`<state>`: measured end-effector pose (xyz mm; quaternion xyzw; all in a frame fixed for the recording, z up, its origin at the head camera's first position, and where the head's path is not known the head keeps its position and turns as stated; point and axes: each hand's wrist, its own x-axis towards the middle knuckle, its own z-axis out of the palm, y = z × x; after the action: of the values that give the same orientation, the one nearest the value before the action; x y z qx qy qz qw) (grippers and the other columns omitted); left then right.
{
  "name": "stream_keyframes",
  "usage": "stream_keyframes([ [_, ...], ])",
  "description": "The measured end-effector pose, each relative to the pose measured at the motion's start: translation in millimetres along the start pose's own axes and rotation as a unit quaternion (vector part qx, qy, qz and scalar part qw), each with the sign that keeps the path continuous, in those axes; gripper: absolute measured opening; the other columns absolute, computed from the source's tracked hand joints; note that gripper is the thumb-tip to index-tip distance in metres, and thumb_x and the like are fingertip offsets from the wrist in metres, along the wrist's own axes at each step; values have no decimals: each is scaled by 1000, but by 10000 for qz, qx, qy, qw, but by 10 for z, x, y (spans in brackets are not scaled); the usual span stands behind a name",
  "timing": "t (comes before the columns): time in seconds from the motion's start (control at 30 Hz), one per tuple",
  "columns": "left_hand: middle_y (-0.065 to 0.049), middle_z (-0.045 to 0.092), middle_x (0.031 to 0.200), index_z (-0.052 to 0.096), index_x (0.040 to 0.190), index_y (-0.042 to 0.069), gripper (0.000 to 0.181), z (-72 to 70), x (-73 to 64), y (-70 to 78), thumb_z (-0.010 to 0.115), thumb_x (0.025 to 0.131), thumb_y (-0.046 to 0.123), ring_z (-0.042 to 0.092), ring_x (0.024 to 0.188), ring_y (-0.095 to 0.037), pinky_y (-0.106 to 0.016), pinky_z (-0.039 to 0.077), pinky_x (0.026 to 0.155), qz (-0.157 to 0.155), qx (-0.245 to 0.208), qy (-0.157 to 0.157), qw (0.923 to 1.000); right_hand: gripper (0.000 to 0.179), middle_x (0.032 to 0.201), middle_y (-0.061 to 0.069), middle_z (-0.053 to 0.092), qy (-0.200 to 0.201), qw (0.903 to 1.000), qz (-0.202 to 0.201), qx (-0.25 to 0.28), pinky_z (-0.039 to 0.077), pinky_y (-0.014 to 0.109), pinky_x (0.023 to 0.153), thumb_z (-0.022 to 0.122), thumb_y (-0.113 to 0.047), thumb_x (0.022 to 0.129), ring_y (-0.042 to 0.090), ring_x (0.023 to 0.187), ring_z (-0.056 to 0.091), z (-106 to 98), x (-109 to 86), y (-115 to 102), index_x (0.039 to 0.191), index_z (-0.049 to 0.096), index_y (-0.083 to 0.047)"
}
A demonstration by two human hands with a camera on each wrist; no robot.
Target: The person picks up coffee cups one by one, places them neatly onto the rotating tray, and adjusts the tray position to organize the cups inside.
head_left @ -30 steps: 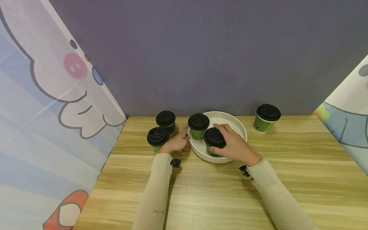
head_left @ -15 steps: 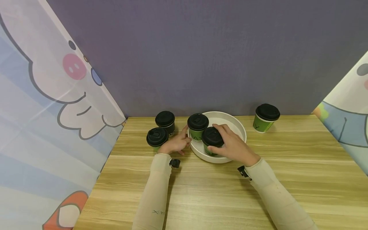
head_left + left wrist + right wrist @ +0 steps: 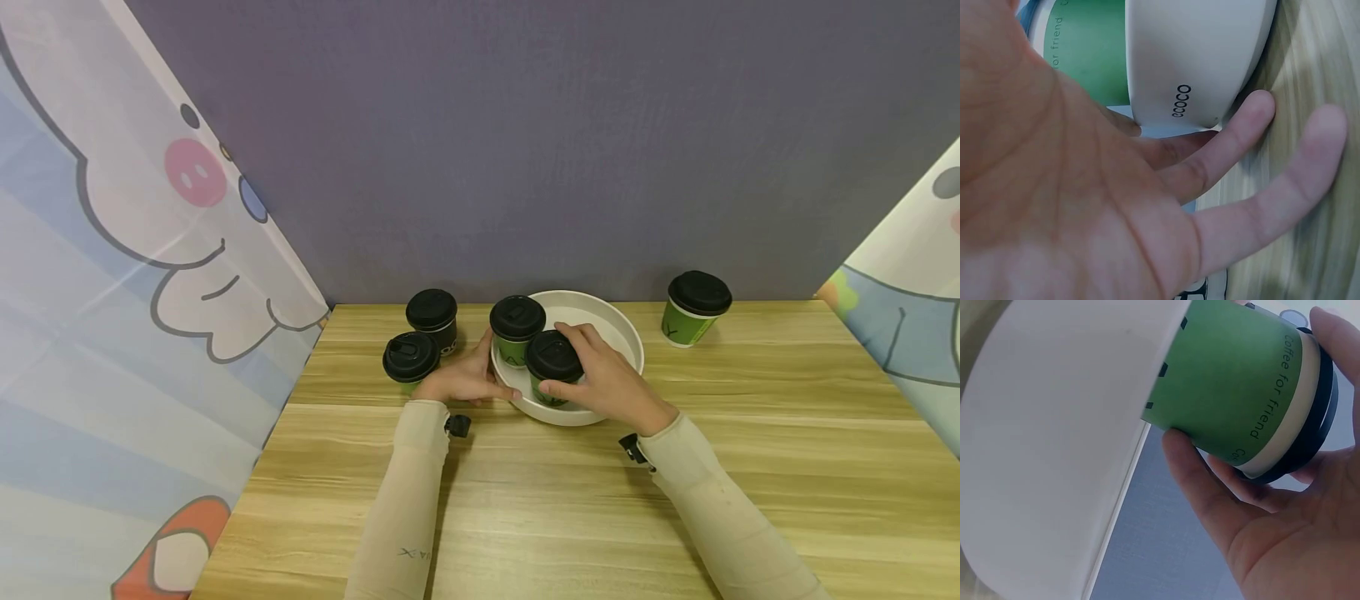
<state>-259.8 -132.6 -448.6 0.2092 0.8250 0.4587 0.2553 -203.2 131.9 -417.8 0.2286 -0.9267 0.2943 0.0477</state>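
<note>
My right hand (image 3: 611,383) grips a green paper coffee cup (image 3: 1229,381) with a black lid, thumb on the near side and fingers round the far side. The cup stands upright inside the round white tray (image 3: 626,329), beside a second green lidded cup (image 3: 516,350). At the tray's left wall, my left hand (image 3: 461,379) lies with its fingers extended along the outside and the thumb at the front rim. In the left wrist view those fingers (image 3: 1254,109) spread below the tray wall (image 3: 1191,56), marked "ecoco".
Left of the tray stand a dark lidded cup (image 3: 442,333) and, nearer, a green lidded cup (image 3: 411,358) close by the left wrist. Another green cup (image 3: 686,323) stands on the wooden table (image 3: 555,517) to the right. A grey panel (image 3: 510,150) rises behind.
The right hand and its cup have shifted slightly left, closer to the other cup in the tray. The left thumb has swung out to the tray's front rim.
</note>
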Motion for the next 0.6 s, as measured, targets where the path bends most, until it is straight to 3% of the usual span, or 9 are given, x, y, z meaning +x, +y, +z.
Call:
stream_keyframes([
  [0.3, -14, 64, 95, -28, 158, 39, 139, 10, 20, -8, 88, 81, 37, 60, 63, -29, -43, 55, 52, -229, 197, 75, 9995, 101, 152, 17, 43, -12, 10000, -33, -39, 51, 58, 100, 76, -60, 86, 41, 118, 63, 10, 1, 2, 161, 30, -9],
  [0.6, -15, 61, 99, -27, 158, 38, 141, 18, 27, -8, 90, 79, 35, 57, 59, -26, -42, 54, 50, -309, 105, 114, 9994, 96, 153, 13, 45, 48, 9999, 60, -74, 50, 60, 101, 70, -65, 88, 40, 124, 60, -82, -14, 10, 161, 32, -14],
])
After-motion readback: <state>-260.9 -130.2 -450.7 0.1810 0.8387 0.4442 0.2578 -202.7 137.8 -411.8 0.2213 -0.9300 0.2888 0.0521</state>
